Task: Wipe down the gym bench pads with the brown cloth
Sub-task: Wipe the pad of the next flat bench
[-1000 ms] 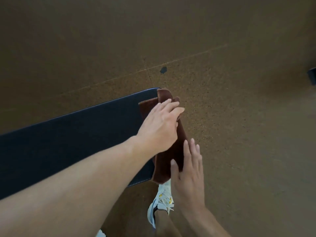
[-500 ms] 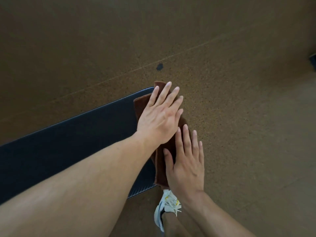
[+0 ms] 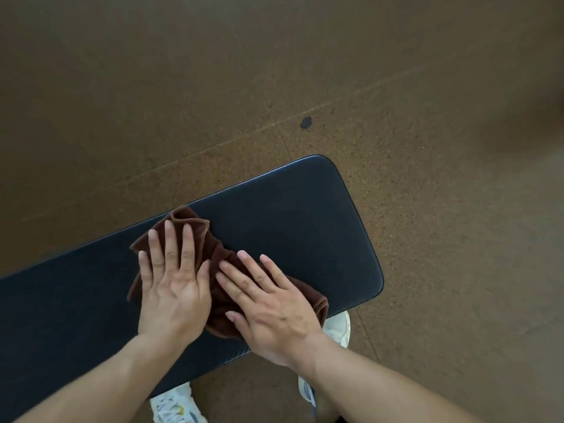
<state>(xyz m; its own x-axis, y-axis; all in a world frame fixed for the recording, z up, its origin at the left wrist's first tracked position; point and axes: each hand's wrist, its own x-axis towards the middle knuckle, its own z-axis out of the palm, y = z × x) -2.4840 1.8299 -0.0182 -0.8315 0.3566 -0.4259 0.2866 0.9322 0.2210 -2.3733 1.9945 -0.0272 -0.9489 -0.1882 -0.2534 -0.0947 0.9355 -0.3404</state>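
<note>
A dark navy bench pad [image 3: 293, 227] runs from the left edge to a rounded end at the right. The brown cloth [image 3: 218, 254] lies bunched on top of the pad, a good way in from that end. My left hand [image 3: 172, 285] presses flat on the cloth's left part, fingers straight and spread. My right hand [image 3: 271, 303] lies flat on the cloth's right part, fingers straight and pointing up-left. Much of the cloth is hidden under both hands.
Speckled brown rubber floor [image 3: 427, 209] surrounds the bench, with a small dark spot [image 3: 305, 123] beyond it. My white shoes show below the pad's near edge, one [image 3: 337, 328] at the right and one [image 3: 177, 404] at the bottom.
Both hands have slid the cloth from the pad's end leftward along the top. The cloth is now bunched rather than draped over the end. The pad's rounded end is uncovered.
</note>
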